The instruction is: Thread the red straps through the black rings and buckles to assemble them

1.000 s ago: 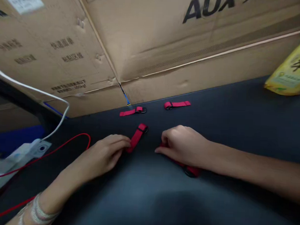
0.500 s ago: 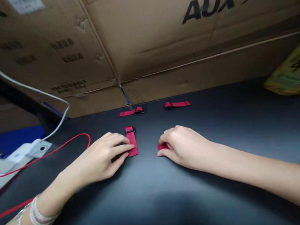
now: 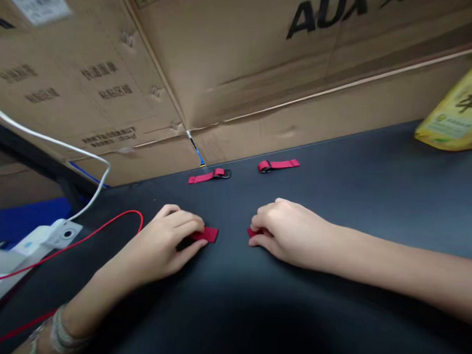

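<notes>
- Head view: left hand (image 3: 166,242) lies palm down on the dark worktop (image 3: 336,202), its grip closed over a red strap (image 3: 207,234); one end pokes out past the fingertips, toward the right hand.
- Right hand (image 3: 286,231) has its grip curled on a second red strap (image 3: 254,232); only a short tip shows at the fingers.
- Two more loose straps (image 3: 209,176) (image 3: 279,165) lie farther off, near the cardboard boxes (image 3: 225,67).
- Red cable (image 3: 101,228) runs left of the left hand.
</notes>
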